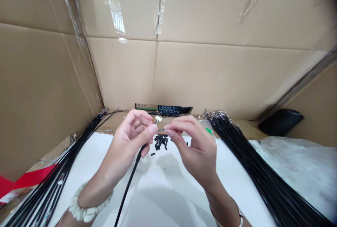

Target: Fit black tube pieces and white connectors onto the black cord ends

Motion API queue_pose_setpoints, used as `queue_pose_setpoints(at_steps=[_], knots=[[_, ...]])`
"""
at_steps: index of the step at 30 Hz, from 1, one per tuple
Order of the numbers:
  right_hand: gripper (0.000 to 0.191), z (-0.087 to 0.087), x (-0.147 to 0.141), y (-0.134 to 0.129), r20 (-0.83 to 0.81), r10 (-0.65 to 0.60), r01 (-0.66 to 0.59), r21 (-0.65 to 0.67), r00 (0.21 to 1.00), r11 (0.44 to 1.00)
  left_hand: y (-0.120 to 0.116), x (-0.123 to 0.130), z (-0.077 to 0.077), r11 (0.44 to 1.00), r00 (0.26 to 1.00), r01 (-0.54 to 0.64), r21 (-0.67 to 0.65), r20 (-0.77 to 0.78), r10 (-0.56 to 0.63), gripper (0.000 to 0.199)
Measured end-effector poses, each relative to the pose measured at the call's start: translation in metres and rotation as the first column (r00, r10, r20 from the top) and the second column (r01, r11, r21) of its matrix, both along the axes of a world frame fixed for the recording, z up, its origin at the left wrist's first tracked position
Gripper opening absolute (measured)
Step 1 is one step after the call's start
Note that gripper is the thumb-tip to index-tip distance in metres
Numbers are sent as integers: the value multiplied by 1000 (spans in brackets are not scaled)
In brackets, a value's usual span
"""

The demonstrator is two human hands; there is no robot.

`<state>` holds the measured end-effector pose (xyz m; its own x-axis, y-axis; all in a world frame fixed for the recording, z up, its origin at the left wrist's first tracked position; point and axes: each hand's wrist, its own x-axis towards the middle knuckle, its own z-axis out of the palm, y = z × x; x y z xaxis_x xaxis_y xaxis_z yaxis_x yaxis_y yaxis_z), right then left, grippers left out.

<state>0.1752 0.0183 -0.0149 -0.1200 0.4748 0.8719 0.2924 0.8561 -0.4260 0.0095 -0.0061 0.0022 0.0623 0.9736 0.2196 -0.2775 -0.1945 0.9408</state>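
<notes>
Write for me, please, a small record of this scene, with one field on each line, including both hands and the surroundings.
Left hand: holds black cable near its end; white connector by the fingertips
Right hand: pinches thin wire
Surface: white tabletop, with loose small black pieces
Left side: left cable bundle, black
Right side: right cable bundle, black
Background: cardboard wall, taped
Unclear: whether thin wire joins connector

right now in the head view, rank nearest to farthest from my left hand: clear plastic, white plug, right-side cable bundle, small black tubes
1. White plug, at the left hand
2. Small black tubes, just right of it
3. Right-side cable bundle, past the right hand
4. Clear plastic, far right, beyond that bundle
</notes>
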Motion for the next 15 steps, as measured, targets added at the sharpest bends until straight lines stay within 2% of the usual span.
queue_pose_setpoints(at_steps=[2, 4, 6, 10, 15], knots=[[17, -1, 1, 2, 16, -23, 22, 52, 1000, 998, -2, 4, -1, 985, 987, -128, 118, -82, 139, 14], [17, -2, 3, 4, 40, -55, 50, 115, 998, 992, -5, 6, -1, 959, 962, -181, 220, -163, 219, 9], [17, -2, 4, 6, 73, -85, 71, 176, 994, 982, -6, 6, -1, 946, 940, -186, 266, -234, 250, 10], [18, -2, 6, 8, 128, -108, 74, 244, 986, 967, -8, 4, -1, 947, 908, -176, 269, -326, 262, 10], [15, -1, 5, 8, 110, -70, 46, 208, 991, 977, -10, 2, -1, 924, 875, -208, 322, -360, 323, 11]])
